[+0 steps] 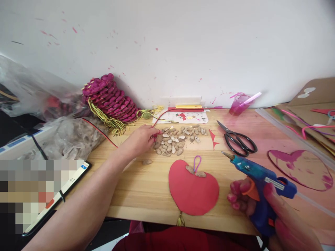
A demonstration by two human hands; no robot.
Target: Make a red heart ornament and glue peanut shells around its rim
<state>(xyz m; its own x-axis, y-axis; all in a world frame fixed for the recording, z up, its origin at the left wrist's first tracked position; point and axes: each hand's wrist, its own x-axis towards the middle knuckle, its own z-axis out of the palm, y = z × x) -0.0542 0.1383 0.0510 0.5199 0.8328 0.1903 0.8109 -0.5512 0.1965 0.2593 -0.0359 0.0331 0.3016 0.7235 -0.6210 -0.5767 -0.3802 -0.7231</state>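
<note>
My right hand (281, 205) is wrapped round a blue hot glue gun (261, 177), fingers by its orange trigger; the nozzle points left. At the left edge of a pile of peanut shells (173, 139), my left hand (142, 138) has its fingers curled together. What is between them, if anything, is hidden. A red heart-shaped card (193, 191) lies in front of me, with a purple cord loop (197, 164) at its top notch and a peanut shell on either side of the loop. A yellow-green tassel (180, 220) hangs from its lower tip at the table edge.
Black-handled scissors (239, 141) and a pink-stained cardboard heart (300, 169) lie to the right. A pink-stained cup (239, 104) stands at the wall. A magenta shell-covered craft piece (112, 99) leans there, near plastic bags (78, 136). At left is a tablet (75, 184).
</note>
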